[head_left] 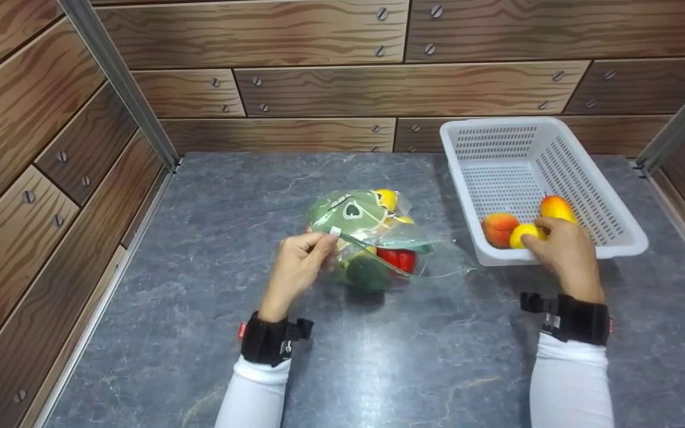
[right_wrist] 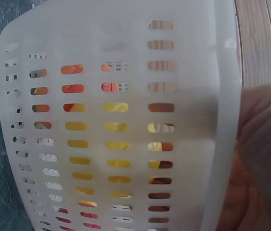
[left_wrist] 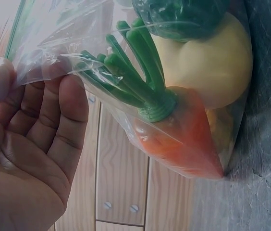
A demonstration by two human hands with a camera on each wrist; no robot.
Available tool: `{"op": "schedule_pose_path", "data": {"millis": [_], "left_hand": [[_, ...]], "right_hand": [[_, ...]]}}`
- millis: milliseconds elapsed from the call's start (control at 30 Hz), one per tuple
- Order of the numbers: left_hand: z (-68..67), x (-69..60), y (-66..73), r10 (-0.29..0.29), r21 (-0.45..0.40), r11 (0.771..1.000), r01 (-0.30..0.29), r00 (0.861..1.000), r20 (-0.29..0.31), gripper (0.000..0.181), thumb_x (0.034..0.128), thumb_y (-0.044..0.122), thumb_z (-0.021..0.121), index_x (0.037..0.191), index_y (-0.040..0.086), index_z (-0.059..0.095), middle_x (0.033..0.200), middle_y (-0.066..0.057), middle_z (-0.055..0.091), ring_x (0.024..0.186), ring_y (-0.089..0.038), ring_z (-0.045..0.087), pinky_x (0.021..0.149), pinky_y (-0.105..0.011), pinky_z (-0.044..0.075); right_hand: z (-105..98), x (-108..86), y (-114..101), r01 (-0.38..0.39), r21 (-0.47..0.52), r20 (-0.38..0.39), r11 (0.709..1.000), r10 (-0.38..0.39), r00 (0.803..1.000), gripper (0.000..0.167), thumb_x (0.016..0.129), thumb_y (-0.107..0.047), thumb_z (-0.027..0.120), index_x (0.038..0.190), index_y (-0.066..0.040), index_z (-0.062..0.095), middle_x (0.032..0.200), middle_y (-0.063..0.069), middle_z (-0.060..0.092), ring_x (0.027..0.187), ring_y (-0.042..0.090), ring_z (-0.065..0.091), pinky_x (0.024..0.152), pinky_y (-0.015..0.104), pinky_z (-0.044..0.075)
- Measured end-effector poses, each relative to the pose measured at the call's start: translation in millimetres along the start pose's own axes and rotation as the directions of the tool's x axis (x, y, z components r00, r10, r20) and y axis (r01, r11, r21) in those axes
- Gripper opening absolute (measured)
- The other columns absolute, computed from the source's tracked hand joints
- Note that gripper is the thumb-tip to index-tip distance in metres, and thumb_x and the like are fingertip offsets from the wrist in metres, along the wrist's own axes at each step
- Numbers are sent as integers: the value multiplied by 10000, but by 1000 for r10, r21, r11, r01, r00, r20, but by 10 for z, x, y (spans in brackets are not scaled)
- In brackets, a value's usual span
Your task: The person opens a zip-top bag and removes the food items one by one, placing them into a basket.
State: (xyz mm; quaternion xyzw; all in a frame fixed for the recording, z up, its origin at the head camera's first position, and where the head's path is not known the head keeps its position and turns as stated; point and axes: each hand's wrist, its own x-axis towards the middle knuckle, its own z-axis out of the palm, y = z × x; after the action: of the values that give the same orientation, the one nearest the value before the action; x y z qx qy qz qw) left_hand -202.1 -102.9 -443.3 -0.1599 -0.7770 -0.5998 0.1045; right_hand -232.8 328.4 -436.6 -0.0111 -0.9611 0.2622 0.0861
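Observation:
My left hand [head_left: 301, 267] pinches the top edge of a clear zip bag [head_left: 351, 223], near its white slider [head_left: 335, 231]. The bag lies mid-table with its mouth toward the right. Through the plastic show a red pepper [head_left: 398, 260], yellow pieces and dark green produce; in the left wrist view, a carrot [left_wrist: 174, 139] with green stalks. My right hand [head_left: 568, 255] reaches over the near rim of a white basket [head_left: 607, 196] and grips a lemon [head_left: 521, 236] between thumb and fingers. Beside it lie a peach [head_left: 500, 229] and a yellow-red mango [head_left: 556, 208]. The basket wall partly hides the fruit in the right wrist view.
The grey marble-patterned table [head_left: 229, 196] runs back to a wood-print wall [head_left: 342, 89]. Metal posts [head_left: 122, 89] stand at the corners. The basket stands at the right back, its slotted walls higher than the fruit.

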Motion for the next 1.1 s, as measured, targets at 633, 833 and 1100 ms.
{"op": "schedule_pose_path", "data": {"millis": [633,833,1100], "left_hand": [[1,-3,7,-8,-1,1000,8,1000,2,348,1044,162,632,745,-3,697,671,-115,679,571,-153,617,552,-374,582],[1,-8,12,-15,-5,1000,15,1000,0,338,1043,159,634,756,-3,708,670,-116,681,567,-158,617,546,-371,578],[5,-3,9,-4,8,1000,4,1000,-5,346,1042,166,637,746,3,706,659,-113,673,565,-227,629,535,-379,574]], "right_hand": [[-27,-36,-16,60,22,-79,998,-58,995,373,927,-107,644,1217,127,662,1173,374,656,1079,583,595,934,671,454],[-85,-97,-136,114,59,-172,992,-102,980,346,909,-73,672,1205,106,677,1153,370,666,1034,543,638,897,589,498],[-199,-260,-478,306,234,-391,923,-199,899,309,872,71,733,1181,62,730,1168,253,713,925,-259,518,801,-31,413]]}}
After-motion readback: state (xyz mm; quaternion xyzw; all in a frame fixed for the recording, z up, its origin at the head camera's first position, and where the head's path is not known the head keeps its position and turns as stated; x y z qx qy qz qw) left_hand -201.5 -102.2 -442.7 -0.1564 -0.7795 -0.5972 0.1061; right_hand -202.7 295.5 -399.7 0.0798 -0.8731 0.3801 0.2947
